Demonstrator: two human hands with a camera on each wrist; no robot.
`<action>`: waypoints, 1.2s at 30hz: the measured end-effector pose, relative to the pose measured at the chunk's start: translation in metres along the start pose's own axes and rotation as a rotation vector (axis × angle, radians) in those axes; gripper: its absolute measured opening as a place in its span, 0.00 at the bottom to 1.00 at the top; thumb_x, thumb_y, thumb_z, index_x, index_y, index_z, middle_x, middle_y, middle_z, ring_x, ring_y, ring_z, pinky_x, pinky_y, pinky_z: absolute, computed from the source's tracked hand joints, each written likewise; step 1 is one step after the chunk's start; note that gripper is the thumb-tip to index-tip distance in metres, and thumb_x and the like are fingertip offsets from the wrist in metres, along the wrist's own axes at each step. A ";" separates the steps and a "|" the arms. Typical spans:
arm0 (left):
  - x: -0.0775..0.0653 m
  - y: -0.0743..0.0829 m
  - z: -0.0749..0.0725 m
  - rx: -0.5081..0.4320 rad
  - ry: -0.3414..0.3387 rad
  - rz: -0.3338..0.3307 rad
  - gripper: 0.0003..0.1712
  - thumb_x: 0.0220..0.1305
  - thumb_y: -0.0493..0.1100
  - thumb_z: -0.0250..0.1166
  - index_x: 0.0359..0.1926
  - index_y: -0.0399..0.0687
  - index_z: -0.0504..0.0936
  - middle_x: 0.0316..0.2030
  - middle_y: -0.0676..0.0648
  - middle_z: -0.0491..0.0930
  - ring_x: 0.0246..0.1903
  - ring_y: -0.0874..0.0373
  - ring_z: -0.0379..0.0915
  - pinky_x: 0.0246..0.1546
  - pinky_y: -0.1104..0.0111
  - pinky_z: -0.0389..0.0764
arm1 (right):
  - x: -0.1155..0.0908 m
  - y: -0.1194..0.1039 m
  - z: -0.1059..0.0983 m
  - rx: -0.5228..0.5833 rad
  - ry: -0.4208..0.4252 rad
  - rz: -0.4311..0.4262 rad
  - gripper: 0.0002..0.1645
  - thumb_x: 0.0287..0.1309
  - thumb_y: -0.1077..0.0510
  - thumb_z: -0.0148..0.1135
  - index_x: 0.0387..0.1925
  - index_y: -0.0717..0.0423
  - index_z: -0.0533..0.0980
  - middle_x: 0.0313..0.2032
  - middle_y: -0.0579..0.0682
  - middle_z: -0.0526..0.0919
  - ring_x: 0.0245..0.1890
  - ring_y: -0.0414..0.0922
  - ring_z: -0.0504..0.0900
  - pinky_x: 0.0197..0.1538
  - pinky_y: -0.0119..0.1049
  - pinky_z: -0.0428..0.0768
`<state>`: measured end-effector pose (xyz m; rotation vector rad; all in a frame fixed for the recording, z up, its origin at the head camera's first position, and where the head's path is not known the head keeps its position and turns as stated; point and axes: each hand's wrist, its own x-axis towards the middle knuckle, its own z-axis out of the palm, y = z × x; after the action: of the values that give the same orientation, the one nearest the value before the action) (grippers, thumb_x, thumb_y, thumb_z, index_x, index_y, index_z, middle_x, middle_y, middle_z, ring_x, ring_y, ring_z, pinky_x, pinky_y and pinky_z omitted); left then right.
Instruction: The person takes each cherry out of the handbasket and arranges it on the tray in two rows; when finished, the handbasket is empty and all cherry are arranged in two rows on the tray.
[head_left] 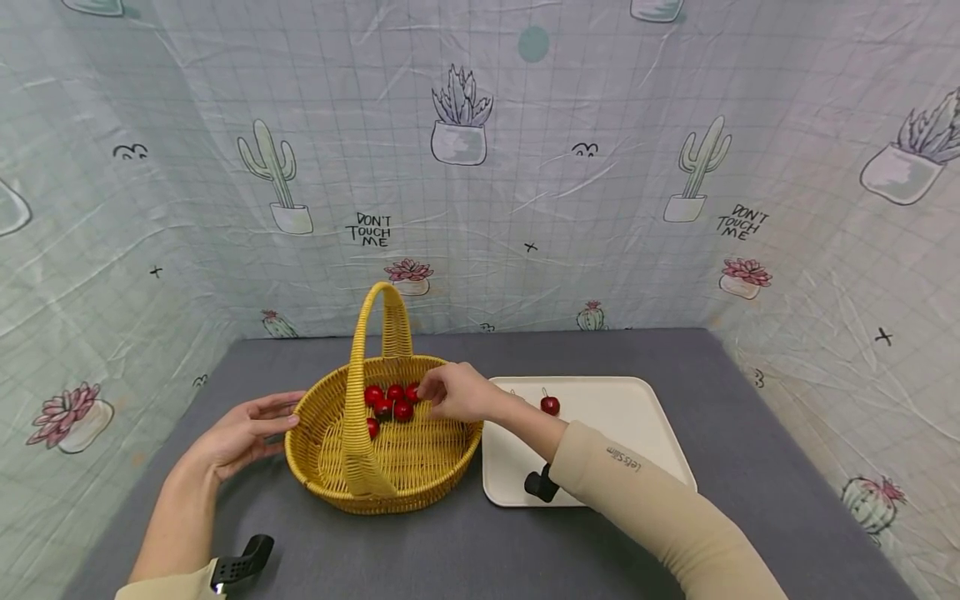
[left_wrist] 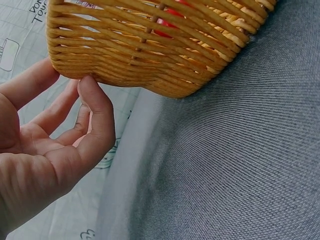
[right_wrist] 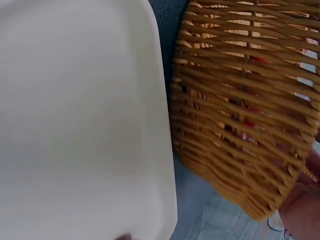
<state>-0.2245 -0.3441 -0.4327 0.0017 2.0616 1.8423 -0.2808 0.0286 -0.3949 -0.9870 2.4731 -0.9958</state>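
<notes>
A yellow woven basket with a tall arched handle stands on the grey table. Several red cherries lie inside it, toward the back. My left hand is at the basket's left side, fingertips touching the outside of the rim; the left wrist view shows the relaxed fingers at the weave. Over the right rim reaches my right hand, its fingers bent, fingertips right beside the rearmost cherry. I cannot tell whether they pinch it. In the right wrist view, the basket's wall hides most of that hand.
To the right of the basket lies a cream tray, its edge close to the basket. One cherry with its stem up sits on the tray, behind my right forearm, which crosses over it. A patterned cloth hangs behind and at both sides.
</notes>
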 end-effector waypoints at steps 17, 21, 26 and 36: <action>0.000 -0.001 0.001 0.005 0.022 -0.016 0.41 0.74 0.42 0.65 0.79 0.37 0.56 0.64 0.49 0.70 0.54 0.64 0.76 0.55 0.52 0.80 | 0.029 0.005 0.036 -0.001 0.046 0.020 0.13 0.60 0.65 0.73 0.47 0.60 0.84 0.43 0.52 0.86 0.39 0.40 0.83 0.42 0.29 0.80; 0.000 -0.001 0.001 0.001 0.026 -0.013 0.40 0.74 0.42 0.65 0.79 0.37 0.57 0.62 0.51 0.71 0.53 0.64 0.77 0.55 0.53 0.80 | 0.032 0.008 0.041 -0.016 0.072 0.019 0.15 0.59 0.66 0.74 0.49 0.60 0.84 0.45 0.51 0.86 0.38 0.40 0.83 0.42 0.29 0.80; 0.000 -0.002 0.000 -0.008 0.020 -0.006 0.40 0.74 0.41 0.65 0.79 0.37 0.57 0.62 0.52 0.71 0.53 0.64 0.77 0.53 0.54 0.81 | 0.035 0.010 0.046 -0.062 0.066 0.007 0.18 0.60 0.66 0.73 0.53 0.58 0.84 0.48 0.51 0.85 0.38 0.38 0.82 0.42 0.28 0.79; 0.000 -0.003 0.000 -0.015 0.018 -0.007 0.39 0.75 0.40 0.64 0.79 0.37 0.57 0.60 0.55 0.73 0.53 0.64 0.77 0.52 0.56 0.81 | 0.036 0.011 0.046 -0.206 0.055 -0.024 0.12 0.56 0.63 0.77 0.42 0.53 0.85 0.36 0.45 0.84 0.35 0.38 0.78 0.40 0.29 0.76</action>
<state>-0.2243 -0.3447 -0.4354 -0.0268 2.0567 1.8605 -0.2888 -0.0136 -0.4362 -1.0655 2.6571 -0.7969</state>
